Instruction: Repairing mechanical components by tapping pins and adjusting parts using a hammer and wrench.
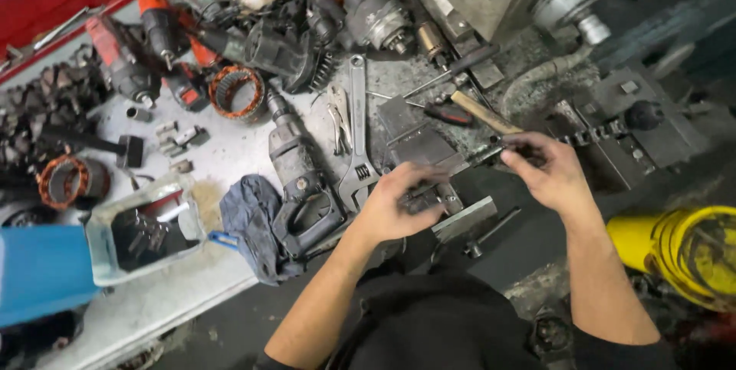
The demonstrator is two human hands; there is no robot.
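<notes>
Head view: left hand point(395, 209) grip and right hand point(548, 171) grip pinching thin metal rod point(460, 167)

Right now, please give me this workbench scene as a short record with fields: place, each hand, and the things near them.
Place: cluttered, dirty workbench with power tool parts
Left hand: left hand curled over a small dark metal part at the bench edge; its grip is blurred
Right hand: right hand pinching the end of a thin dark rod
Near the hands: adjustable wrench, grey drill body, blue rag, wooden-handled hammer
Further left: copper-wound stator, open grey box
Right edge: yellow container
</notes>
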